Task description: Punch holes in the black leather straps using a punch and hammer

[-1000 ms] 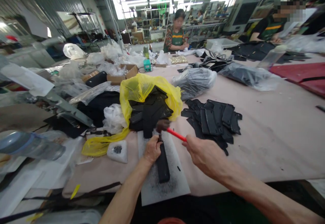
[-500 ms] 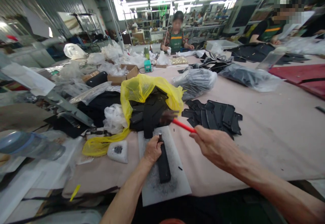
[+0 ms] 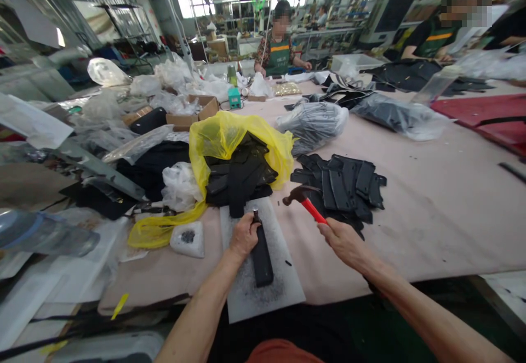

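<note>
My left hand [image 3: 244, 236] is closed around a short metal punch [image 3: 256, 215], held upright at the far end of a black strip-shaped piece [image 3: 262, 261]. That piece lies on a white board [image 3: 283, 237] marked with dark specks. My right hand [image 3: 343, 243] grips the red handle of a claw hammer [image 3: 313, 209], its head up to the right of the punch and apart from it. Beyond the board, a yellow plastic bag [image 3: 219, 124] lies open with black pieces [image 3: 250, 171] inside. More flat black pieces [image 3: 343, 182] lie in an overlapping pile to the right.
A small white block [image 3: 197, 245] with a dark patch sits left of the board. Clear bags of grey and black parts [image 3: 316, 124] lie farther back. A large water bottle [image 3: 45, 234] lies at left. Two co-workers [image 3: 280, 50] are across the table.
The hammer has moved back to the right, away from the punch, and its head is now sharp rather than blurred. My left hand keeps the punch on the black piece. The view has shifted slightly.
</note>
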{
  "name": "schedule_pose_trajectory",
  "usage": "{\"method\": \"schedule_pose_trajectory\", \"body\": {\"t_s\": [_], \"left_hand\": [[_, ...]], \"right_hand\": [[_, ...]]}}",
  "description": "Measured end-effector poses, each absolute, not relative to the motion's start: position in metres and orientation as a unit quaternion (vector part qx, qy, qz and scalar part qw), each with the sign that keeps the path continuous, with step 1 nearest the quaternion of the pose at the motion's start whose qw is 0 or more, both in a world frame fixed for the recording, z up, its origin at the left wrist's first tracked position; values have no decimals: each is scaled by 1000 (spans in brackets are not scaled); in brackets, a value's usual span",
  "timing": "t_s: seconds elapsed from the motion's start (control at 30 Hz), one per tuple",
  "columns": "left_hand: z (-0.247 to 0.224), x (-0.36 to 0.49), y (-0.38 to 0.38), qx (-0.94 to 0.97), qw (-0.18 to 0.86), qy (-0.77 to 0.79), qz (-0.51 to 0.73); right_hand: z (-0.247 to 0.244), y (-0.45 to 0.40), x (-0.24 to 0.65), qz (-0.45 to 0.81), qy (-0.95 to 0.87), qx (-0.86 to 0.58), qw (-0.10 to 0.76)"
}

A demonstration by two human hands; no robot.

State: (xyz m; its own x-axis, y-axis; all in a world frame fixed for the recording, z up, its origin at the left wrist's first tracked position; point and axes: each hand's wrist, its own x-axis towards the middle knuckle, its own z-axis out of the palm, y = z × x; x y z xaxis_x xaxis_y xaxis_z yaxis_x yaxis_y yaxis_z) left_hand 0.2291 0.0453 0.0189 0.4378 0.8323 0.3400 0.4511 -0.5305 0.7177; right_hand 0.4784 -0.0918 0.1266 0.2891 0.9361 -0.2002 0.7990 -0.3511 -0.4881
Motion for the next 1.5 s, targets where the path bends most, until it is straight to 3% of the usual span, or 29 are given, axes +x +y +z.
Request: {"method": "schedule_pose_trajectory", "body": {"t_s": [0.1, 0.2, 0.3, 0.6, 0.73, 1.1, 1.33, 1.5], "left_hand": [[19, 229, 46, 800, 277, 405, 345], [18, 228, 47, 800, 275, 411, 340], [17, 228, 47, 802, 268, 415, 336], [24, 226, 57, 707, 344, 494, 371], [26, 215, 62, 629, 379, 547, 403], [32, 210, 42, 665, 351, 525, 399], [28, 206, 42, 646, 359, 532, 412], [27, 205, 41, 630, 366, 538, 423]], "right_hand": [[83, -98, 485, 262, -505, -813, 122], [62, -95, 470, 139, -546, -819, 108], [66, -84, 433, 69, -613, -771, 157], [63, -70, 345, 125, -683, -691, 201], [64, -67, 353, 141, -680, -692, 196], [79, -50, 325, 114, -592, -786, 138], [82, -41, 317, 180, -542, -816, 87], [76, -43, 320, 127, -551, -819, 103]]}}
